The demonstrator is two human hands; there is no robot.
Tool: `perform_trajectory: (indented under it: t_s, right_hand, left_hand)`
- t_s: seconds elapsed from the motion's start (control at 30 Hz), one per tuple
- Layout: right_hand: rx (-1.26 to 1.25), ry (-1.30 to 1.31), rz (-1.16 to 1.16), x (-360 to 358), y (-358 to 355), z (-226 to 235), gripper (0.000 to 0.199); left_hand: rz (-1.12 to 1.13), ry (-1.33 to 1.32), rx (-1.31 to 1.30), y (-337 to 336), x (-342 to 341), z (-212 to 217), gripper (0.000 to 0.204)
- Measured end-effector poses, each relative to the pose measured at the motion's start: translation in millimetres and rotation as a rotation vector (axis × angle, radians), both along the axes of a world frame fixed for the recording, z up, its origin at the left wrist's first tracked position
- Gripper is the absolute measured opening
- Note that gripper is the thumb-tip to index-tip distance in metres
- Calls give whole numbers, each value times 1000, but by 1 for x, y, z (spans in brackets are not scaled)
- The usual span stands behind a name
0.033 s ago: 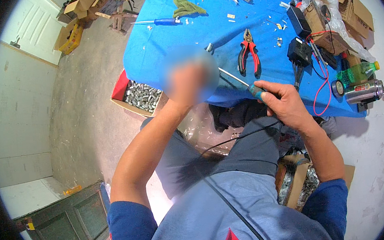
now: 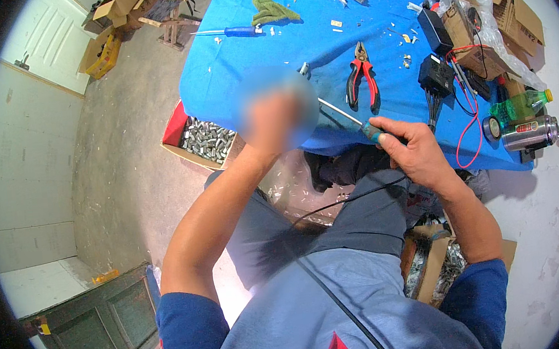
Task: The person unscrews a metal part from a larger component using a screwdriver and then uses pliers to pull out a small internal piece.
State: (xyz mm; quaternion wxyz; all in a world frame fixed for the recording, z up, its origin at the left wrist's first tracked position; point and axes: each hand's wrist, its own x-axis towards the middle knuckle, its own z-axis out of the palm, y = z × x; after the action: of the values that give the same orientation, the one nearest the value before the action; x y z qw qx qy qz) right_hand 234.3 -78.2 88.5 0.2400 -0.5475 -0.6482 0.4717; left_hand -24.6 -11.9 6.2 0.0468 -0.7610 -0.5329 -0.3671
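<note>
Nothing visibly shifted since earlier frame: right hand (image 2: 418, 150) grips screwdriver (image 2: 349, 116) at near edge of table (image 2: 333, 138), blurred left hand (image 2: 274, 117) hold can't tell, overly hard push might slip tip into it.

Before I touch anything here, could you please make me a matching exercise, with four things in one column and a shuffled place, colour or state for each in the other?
Things:
1. Pliers
2. Cloth
3. Teal screwdriver
4. Box

Places, colours, states:
A. Held in the right hand
B. Filled with small metal pieces
C. Red and black handles
D. Olive green and crumpled

Pairs: 1-C, 2-D, 3-A, 4-B
</note>
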Motion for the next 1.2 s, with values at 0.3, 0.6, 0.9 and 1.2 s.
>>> perform_trajectory:
  t_s: [0.3,0.6,0.9,1.2]
  right_hand:
    - [-82,31,19,5,15,9,37]
    - [-324,238,-146,8,6,11,37]
    - [-375,146,-105,7,21,30,35]
    - [536,-475,224,-6,23,15,27]
  left_hand:
    - [40,35,-44,2,1,-3,33]
    - [192,83,-140,7,1,-22,31]
    - [196,119,-157,5,3,-22,32]
    - [233,135,-81,13,3,-28,29]
